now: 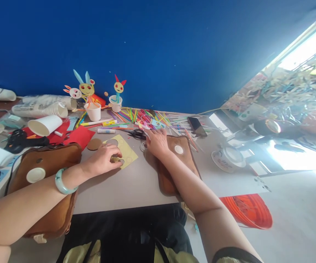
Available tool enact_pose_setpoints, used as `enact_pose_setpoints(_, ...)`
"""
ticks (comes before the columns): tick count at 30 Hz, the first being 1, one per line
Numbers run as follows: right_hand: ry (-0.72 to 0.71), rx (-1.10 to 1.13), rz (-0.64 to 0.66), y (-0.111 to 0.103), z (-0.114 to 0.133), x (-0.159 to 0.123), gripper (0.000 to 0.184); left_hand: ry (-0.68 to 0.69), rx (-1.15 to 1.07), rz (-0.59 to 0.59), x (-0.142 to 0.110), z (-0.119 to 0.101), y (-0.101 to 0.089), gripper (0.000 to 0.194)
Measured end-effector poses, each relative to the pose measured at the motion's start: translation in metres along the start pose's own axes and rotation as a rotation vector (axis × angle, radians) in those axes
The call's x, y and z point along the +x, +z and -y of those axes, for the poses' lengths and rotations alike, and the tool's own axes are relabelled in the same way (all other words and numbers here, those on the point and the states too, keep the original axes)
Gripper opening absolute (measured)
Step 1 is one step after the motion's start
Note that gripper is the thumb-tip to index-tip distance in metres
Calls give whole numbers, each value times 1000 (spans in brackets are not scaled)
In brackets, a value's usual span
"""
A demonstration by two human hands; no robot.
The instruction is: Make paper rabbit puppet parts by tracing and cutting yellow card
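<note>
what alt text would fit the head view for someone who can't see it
A person's left hand presses on a yellow card with cut-out circles, while the right hand rests on a brown pouch beside scissors. Coloured sticks, paper cups and paper animal figures crowd the table.

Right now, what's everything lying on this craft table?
yellow sheet: one, holes cut out, centre.
cardboard disc: one, brown, beside the sheet.
scissors: one, black, behind the sheet.
sticks: many, mixed colours, back.
paper cups: several, white, back left.
animal figures: three, yellow and white, in cups.
phone: one, black, right.
brown pouches: two, under the forearms.
left hand: on the sheet.
right hand: by the scissors.
</note>
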State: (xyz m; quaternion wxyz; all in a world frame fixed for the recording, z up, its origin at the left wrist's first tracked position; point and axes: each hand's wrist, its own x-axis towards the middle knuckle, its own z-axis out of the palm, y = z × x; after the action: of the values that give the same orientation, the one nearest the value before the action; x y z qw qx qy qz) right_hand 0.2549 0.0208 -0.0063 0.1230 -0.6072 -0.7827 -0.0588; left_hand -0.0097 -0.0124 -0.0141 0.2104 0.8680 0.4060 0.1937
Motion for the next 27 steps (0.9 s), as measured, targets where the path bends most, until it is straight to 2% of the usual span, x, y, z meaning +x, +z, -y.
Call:
enact_pose_setpoints(6, 1, -32, -59, 7, 2, -1, 36, -6, 92, 98, -1, -4, 0, 14)
enact_pose_setpoints(11, -95, 33, -114, 14, 3, -3, 30, -28, 153, 162, -1, -8, -2, 13)
enact_pose_setpoints(14, -156, 94, -173, 17, 5, -3, 25, -17, 193, 186, -1, -7, -2, 4)
enact_pose_setpoints(20, -250, 208, -255, 17, 10, -4, 19, 3, 218, 176, 0, -7, -1, 14)
enact_pose_setpoints(23, -244, 232, -267, 14, 11, -5, 18, 8, 209, 173, 0, -9, -2, 17)
enact_pose_setpoints(27, -137, 233, -248, 11, 11, -5, 20, 8, 190, 146, -1, -8, -2, 11)
